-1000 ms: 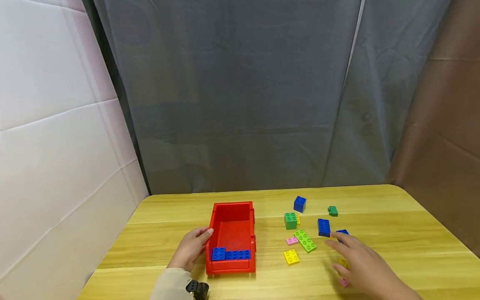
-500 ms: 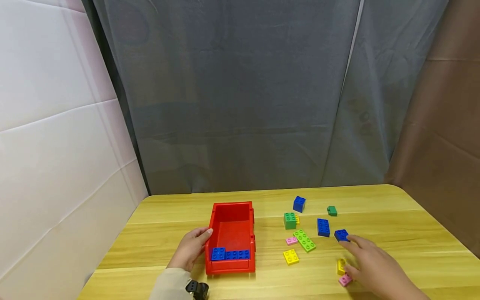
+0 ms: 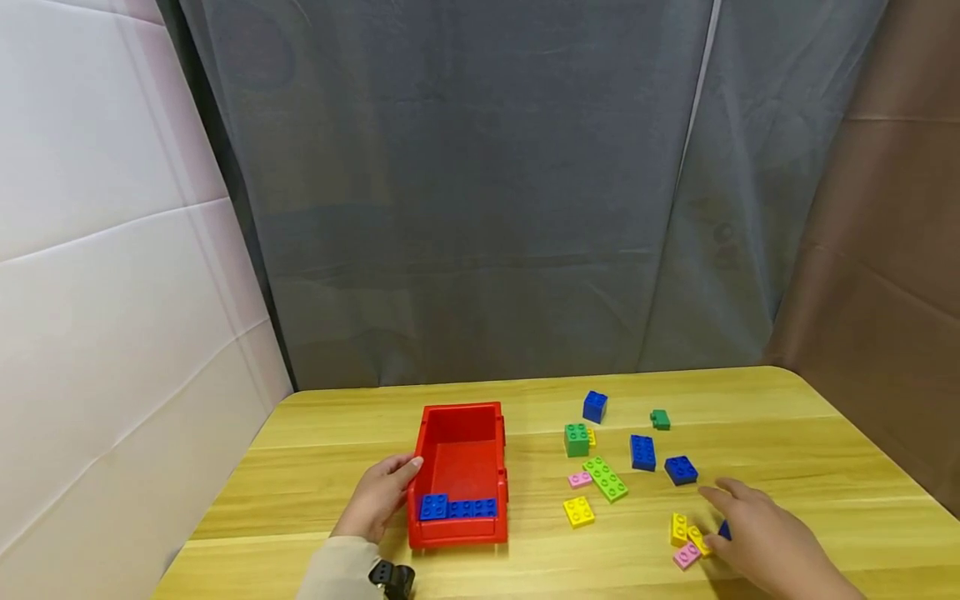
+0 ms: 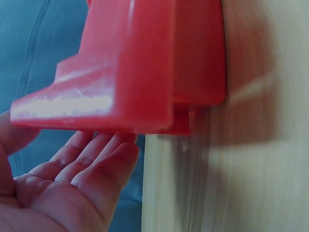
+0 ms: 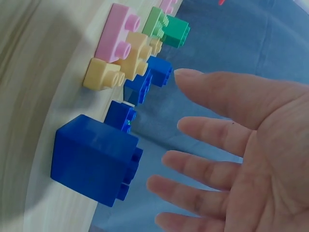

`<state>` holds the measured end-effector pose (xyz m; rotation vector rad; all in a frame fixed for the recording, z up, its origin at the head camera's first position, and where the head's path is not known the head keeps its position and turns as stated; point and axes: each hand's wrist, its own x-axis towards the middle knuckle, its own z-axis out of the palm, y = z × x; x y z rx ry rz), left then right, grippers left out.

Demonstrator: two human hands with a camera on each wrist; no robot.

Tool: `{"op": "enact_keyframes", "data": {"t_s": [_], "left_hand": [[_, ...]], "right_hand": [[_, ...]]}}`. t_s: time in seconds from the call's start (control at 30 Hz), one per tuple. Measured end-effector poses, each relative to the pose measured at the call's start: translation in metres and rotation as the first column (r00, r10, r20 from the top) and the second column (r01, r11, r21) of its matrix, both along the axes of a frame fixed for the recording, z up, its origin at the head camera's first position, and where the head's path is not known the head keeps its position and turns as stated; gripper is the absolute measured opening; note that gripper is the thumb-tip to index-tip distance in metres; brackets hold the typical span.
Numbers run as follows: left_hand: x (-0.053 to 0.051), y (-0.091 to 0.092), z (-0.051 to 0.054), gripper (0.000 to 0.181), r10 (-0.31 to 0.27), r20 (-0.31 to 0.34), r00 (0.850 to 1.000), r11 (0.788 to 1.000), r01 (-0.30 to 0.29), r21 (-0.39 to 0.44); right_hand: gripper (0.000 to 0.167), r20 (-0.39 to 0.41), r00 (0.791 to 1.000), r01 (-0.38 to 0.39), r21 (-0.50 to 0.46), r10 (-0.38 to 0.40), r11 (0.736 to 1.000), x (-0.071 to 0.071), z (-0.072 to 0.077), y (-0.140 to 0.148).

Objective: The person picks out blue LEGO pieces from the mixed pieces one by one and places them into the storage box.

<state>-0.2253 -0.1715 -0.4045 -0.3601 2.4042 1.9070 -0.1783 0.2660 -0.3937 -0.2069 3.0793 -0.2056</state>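
Note:
A red bin (image 3: 457, 533) stands left of centre on the table, with several blue bricks (image 3: 459, 507) along its near end. My left hand (image 3: 378, 497) holds the bin's left side, thumb over the rim; in the left wrist view its fingers reach under the red lip (image 4: 96, 104). My right hand (image 3: 768, 537) hovers at the right over a blue brick (image 3: 724, 529) that it mostly hides. The right wrist view shows this large blue brick (image 5: 91, 157) on the table, apart from the spread fingers. Two yellow bricks (image 3: 678, 529) and a pink brick (image 3: 686, 556) lie just left of the hand.
Between bin and right hand lie a yellow brick (image 3: 578, 512), a long lime brick (image 3: 605, 479) and a small pink one (image 3: 580, 480). Farther back are a green block (image 3: 577, 439), blue bricks (image 3: 642, 452) and a small dark green piece (image 3: 660, 419). A grey curtain (image 3: 465, 192) hangs behind the table.
My right hand has moved right and toward the near edge, away from the two blue bricks, uncovering the yellow and pink bricks. My left hand keeps its hold on the bin.

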Motion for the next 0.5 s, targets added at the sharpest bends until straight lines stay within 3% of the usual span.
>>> {"op": "enact_keyframes", "data": {"t_s": [0.5], "left_hand": [[0.0004,0.0006,0.0002,0.05,0.004,0.0,1.0,1.0,-0.004,0.004]], "right_hand": [[0.059,0.057,0.996,0.073,0.011,-0.074,0.997,-0.0027,-0.0064,0.0095]]}}
